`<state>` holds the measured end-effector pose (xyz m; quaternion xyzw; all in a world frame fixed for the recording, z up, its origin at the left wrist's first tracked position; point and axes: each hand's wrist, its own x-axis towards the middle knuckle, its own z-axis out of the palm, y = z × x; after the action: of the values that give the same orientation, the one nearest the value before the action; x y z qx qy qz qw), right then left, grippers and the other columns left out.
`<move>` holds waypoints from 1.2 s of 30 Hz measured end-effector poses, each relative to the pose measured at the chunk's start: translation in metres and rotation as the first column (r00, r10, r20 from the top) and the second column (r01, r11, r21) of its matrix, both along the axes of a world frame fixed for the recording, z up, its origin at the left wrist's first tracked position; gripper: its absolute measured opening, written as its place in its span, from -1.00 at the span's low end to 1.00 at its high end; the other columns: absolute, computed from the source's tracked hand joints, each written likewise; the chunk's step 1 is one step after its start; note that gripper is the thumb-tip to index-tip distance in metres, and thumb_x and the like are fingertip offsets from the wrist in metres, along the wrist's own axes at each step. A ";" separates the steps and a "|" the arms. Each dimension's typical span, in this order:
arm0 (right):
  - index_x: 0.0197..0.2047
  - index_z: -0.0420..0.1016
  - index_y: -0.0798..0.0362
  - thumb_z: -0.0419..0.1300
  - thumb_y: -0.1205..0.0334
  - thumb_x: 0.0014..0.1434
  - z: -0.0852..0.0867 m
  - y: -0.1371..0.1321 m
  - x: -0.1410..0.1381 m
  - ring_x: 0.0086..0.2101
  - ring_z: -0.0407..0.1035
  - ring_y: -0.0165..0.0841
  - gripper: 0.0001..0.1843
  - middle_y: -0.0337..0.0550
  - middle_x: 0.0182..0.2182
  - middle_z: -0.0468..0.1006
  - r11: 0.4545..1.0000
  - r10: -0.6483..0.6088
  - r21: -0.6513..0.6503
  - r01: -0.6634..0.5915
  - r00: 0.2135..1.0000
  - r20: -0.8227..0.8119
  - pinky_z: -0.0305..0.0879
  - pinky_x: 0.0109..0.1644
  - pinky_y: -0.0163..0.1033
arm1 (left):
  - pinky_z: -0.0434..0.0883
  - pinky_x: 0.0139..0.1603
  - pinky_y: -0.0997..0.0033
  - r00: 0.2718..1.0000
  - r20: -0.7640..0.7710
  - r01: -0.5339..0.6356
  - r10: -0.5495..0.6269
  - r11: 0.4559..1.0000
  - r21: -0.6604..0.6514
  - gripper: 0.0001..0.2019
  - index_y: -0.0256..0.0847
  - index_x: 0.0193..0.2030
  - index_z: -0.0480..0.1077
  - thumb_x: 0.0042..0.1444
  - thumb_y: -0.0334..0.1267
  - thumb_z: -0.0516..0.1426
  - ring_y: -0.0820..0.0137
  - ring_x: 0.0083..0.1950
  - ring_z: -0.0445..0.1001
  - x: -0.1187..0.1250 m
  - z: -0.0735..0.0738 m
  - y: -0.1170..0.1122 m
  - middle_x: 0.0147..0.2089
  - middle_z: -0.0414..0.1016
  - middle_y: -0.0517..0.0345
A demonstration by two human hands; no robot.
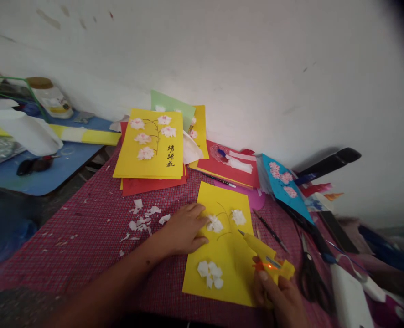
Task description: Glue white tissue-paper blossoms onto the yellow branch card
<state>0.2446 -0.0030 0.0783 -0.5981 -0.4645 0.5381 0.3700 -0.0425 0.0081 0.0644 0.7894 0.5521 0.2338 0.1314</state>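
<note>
A yellow card (pixel 234 269) lies on the checked cloth, with thin branch lines drawn on its upper half. Two white paper flowers (pixel 238 217) sit near these lines, and a loose cluster of white petals (pixel 210 274) rests lower down. My left hand (pixel 187 228) lies over the card's left edge, fingers apart, close to the left flower. In my right hand (pixel 280 291) is a yellow glue gun (pixel 261 249) with a glowing orange light. Its nozzle points up and left over the card, near the branch lines; whether the tip touches is unclear.
White paper scraps (pixel 143 223) lie left of my left hand. Behind stand a finished yellow flower card (pixel 147 166) and a red card (pixel 243 157). Black scissors (pixel 311 271) and a pen (pixel 271 231) lie to the right. A blue table (pixel 63 171) adjoins at left.
</note>
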 end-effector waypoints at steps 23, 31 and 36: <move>-0.15 0.54 0.06 0.15 -0.21 0.19 0.069 0.097 -0.054 -0.49 0.35 -0.36 -0.52 -0.20 -0.48 0.49 0.611 0.787 -0.270 -0.744 0.533 0.311 0.24 -0.46 -0.32 | 0.23 0.26 0.06 0.999 0.029 -0.014 0.015 0.999 -0.052 -0.53 -0.14 0.12 0.36 0.07 -0.08 0.26 0.07 0.22 0.25 -0.003 -0.002 0.004 0.16 0.31 -0.05; -0.14 0.45 0.06 0.06 -0.13 0.27 0.068 0.102 -0.064 -0.50 0.26 -0.41 -0.58 -0.23 -0.44 0.43 0.536 0.826 -0.313 -0.784 0.410 0.387 0.16 -0.48 -0.34 | 0.24 0.23 0.06 0.999 0.027 -0.024 0.025 0.998 -0.055 -0.53 -0.15 0.09 0.37 0.06 -0.06 0.26 0.07 0.19 0.28 -0.003 -0.003 0.005 0.12 0.33 -0.04; -0.23 0.44 0.08 0.02 -0.05 0.30 0.066 0.105 -0.070 -0.52 0.21 -0.42 -0.64 -0.25 -0.50 0.38 0.513 0.805 -0.295 -0.806 0.333 0.491 0.09 -0.50 -0.34 | 0.24 0.23 0.06 0.999 0.018 -0.033 0.034 0.998 -0.053 -0.55 -0.15 0.08 0.37 0.06 -0.07 0.26 0.07 0.19 0.27 -0.003 -0.003 0.005 0.12 0.33 -0.04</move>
<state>0.1744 0.1020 0.1439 -0.4201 -0.7859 0.4420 -0.1024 -0.0457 0.0135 0.0610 0.7741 0.5699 0.2286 0.1536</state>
